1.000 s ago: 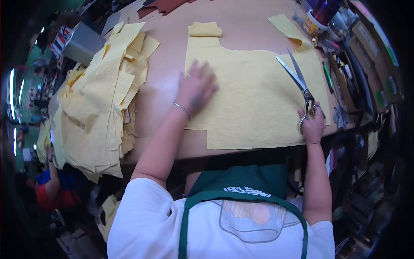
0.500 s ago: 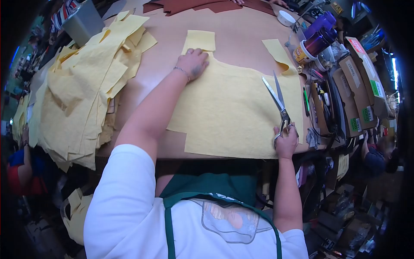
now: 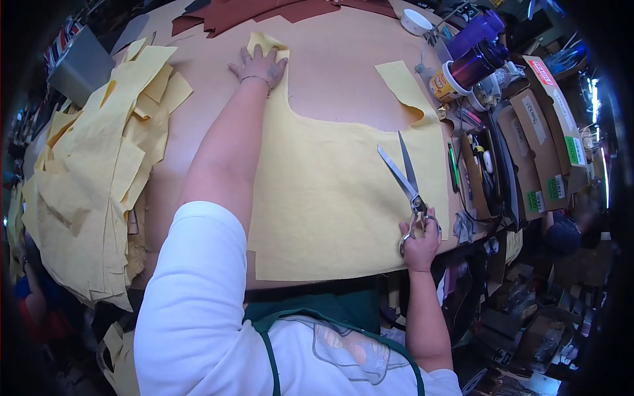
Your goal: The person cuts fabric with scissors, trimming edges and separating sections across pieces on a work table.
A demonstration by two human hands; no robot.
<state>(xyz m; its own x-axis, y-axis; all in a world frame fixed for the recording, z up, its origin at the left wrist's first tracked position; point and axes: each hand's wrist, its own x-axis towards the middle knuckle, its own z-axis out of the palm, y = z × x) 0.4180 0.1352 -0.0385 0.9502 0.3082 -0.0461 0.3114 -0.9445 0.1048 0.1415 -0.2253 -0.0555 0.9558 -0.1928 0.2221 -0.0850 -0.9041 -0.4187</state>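
Note:
A large pale yellow fabric piece (image 3: 337, 198) lies on the table in front of me, with a curved cut-out along its far side and a strip rising at each end. My left hand (image 3: 261, 66) rests on the far left strip, fingers spread and pressed on the cloth, which is folded over near the fingertips. In my right hand (image 3: 421, 247), at the near right of the fabric, are large metal scissors (image 3: 411, 181). Their blades are apart and point away from me over the cloth. My right fingers are through the handle loops.
A heap of yellow fabric pieces (image 3: 86, 198) hangs over the table's left edge, with a grey box (image 3: 80, 66) behind. Reddish-brown material (image 3: 264, 13) lies at the far edge. On the right are a white bowl (image 3: 416, 22), a purple bottle (image 3: 481, 63), pens and cardboard boxes (image 3: 528, 152).
My left hand has moved up and left along the strip, and its fingers have spread. The fabric's separate-looking top flap is now folded under that hand. The scissors stay open in my right hand.

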